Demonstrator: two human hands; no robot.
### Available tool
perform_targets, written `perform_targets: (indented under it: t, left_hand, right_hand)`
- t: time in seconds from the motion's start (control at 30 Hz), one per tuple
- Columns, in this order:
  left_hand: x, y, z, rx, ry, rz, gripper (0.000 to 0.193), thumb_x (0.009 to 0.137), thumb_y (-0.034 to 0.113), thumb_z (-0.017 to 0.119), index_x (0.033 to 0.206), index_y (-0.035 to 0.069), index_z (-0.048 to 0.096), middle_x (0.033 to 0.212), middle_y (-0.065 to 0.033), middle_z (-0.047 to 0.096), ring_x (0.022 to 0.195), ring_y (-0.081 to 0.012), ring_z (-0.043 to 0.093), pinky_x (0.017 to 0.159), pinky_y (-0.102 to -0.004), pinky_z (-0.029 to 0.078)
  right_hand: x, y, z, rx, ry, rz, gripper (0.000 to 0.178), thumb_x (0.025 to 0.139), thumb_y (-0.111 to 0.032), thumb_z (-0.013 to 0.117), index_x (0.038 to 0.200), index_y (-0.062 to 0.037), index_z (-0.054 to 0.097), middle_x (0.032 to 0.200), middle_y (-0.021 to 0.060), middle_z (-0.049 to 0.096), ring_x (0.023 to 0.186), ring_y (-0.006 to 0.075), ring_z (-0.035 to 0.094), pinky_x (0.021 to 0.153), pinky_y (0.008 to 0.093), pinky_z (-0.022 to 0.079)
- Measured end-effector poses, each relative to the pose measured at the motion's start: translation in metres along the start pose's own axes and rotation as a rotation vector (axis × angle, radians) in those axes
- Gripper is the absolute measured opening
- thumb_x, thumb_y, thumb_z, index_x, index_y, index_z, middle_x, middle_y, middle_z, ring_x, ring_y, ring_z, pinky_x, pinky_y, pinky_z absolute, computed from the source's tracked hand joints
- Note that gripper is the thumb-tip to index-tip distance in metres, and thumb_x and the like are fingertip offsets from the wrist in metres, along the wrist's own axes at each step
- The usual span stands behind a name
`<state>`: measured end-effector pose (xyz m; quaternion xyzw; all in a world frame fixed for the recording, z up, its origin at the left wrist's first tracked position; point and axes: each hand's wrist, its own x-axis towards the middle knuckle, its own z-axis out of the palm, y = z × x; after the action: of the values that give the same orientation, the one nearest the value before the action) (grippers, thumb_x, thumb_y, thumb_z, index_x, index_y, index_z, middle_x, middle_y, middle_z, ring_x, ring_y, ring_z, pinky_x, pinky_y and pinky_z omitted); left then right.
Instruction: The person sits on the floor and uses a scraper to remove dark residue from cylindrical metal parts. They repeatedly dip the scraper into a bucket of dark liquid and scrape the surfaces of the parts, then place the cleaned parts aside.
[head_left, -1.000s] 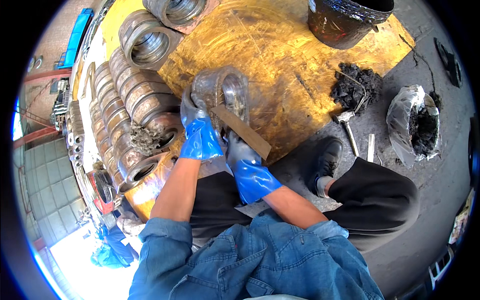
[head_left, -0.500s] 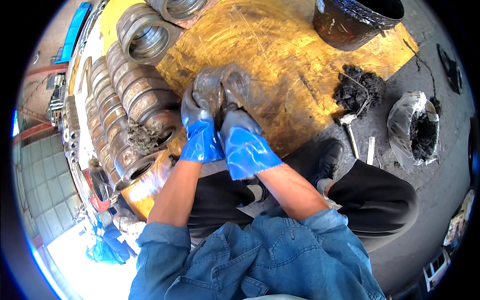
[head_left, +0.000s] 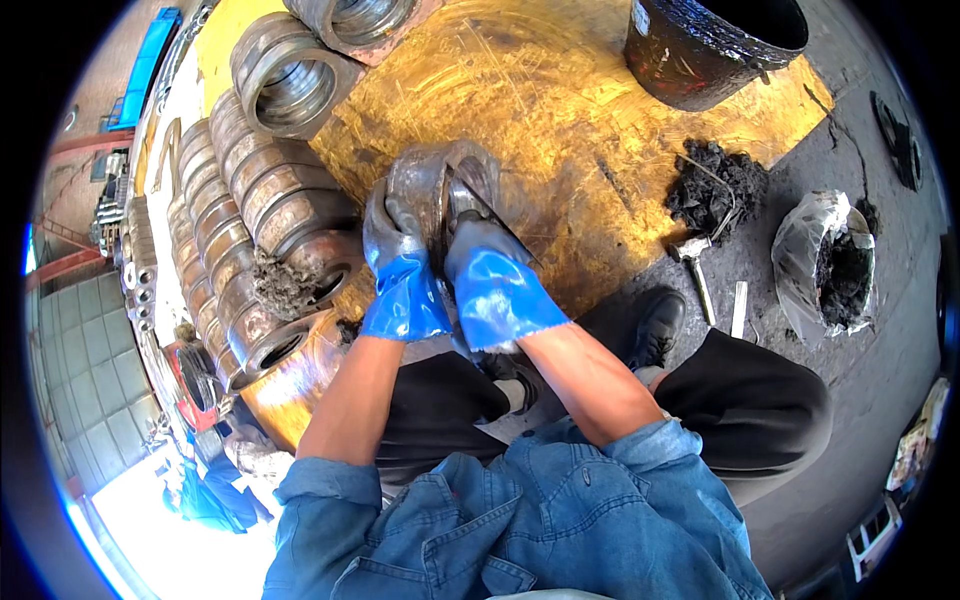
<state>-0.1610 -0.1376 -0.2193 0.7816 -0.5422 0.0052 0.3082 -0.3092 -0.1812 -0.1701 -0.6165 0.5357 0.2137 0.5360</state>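
Grey concrete floor (head_left: pixel 800 420) and a scuffed yellow board (head_left: pixel 560 130) frame a worker crouched in a denim shirt and black trousers, one black shoe (head_left: pixel 655 322) planted at the board's edge. Both hands wear blue gloves smeared grey. The left hand (head_left: pixel 400 270) wraps around the side of a greasy metal ring (head_left: pixel 435 190) stood on edge on the board, fingers curled shut on its rim. The right hand (head_left: pixel 495 280) presses against the ring's other side, closed around a thin flat blade (head_left: pixel 470 205) that lies against the metal. Just left, a row of similar rings (head_left: pixel 260 220) lies packed side by side, one holding a clump of dark grease (head_left: pixel 282 285). Farther right sit a grease pile (head_left: pixel 720 185), a small hammer (head_left: pixel 695 270) and a plastic bag of dark waste (head_left: pixel 830 260). Beyond, a black bucket (head_left: pixel 710 50) stands on the board's far corner.
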Motion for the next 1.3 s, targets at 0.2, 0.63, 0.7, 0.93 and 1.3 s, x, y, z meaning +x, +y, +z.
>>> perform_targets:
  t: [0.2, 0.63, 0.7, 0.93, 1.3]
  left_hand:
    - [0.004, 0.008, 0.000, -0.014, -0.023, 0.000, 0.046, 0.104, 0.026, 0.047, 0.137, -0.003, 0.058, 0.132, -0.0283, 0.064, 0.121, -0.0458, 0.061, 0.105, -0.0479, 0.048]
    - [0.000, 0.016, -0.002, -0.026, -0.001, -0.014, 0.046, 0.106, 0.029, 0.047, 0.136, -0.004, 0.059, 0.131, -0.0285, 0.064, 0.119, -0.0441, 0.063, 0.103, -0.0481, 0.048]
    - [0.003, 0.017, 0.007, -0.036, -0.004, 0.007, 0.047, 0.106, 0.029, 0.047, 0.136, -0.004, 0.058, 0.131, -0.0286, 0.064, 0.120, -0.0441, 0.063, 0.104, -0.0478, 0.048]
    - [0.002, 0.011, 0.001, -0.010, -0.023, -0.054, 0.047, 0.107, 0.028, 0.046, 0.138, -0.006, 0.057, 0.133, -0.0295, 0.063, 0.123, -0.0436, 0.062, 0.106, -0.0471, 0.047]
    - [0.001, 0.008, 0.007, -0.025, -0.020, -0.029, 0.045, 0.106, 0.028, 0.047, 0.138, -0.003, 0.058, 0.133, -0.0270, 0.064, 0.121, -0.0430, 0.062, 0.105, -0.0474, 0.048]
  right_hand:
    - [0.073, 0.044, 0.021, 0.032, 0.317, -0.419, 0.023, 0.084, -0.016, 0.074, 0.105, -0.0085, 0.079, 0.119, 0.0178, 0.072, 0.110, 0.0334, 0.069, 0.091, 0.0441, 0.057]
    - [0.140, 0.072, 0.021, -0.153, 0.497, -0.767, 0.012, 0.085, -0.013, 0.071, 0.092, -0.0069, 0.079, 0.100, 0.0199, 0.074, 0.091, 0.0353, 0.071, 0.077, 0.0407, 0.057]
    - [0.159, 0.087, 0.018, -0.269, 0.573, -0.827, 0.011, 0.086, -0.012, 0.071, 0.090, -0.0066, 0.079, 0.097, 0.0202, 0.075, 0.088, 0.0356, 0.072, 0.075, 0.0402, 0.057]
    - [0.102, 0.063, -0.012, -0.064, 0.406, -0.617, 0.012, 0.086, -0.010, 0.067, 0.085, -0.0029, 0.077, 0.091, 0.0210, 0.073, 0.085, 0.0345, 0.071, 0.073, 0.0409, 0.055]
    - [0.114, 0.082, 0.016, 0.237, 0.521, -0.616, 0.014, 0.078, -0.008, 0.066, 0.085, -0.0012, 0.076, 0.092, 0.0261, 0.071, 0.090, 0.0433, 0.069, 0.079, 0.0462, 0.055]
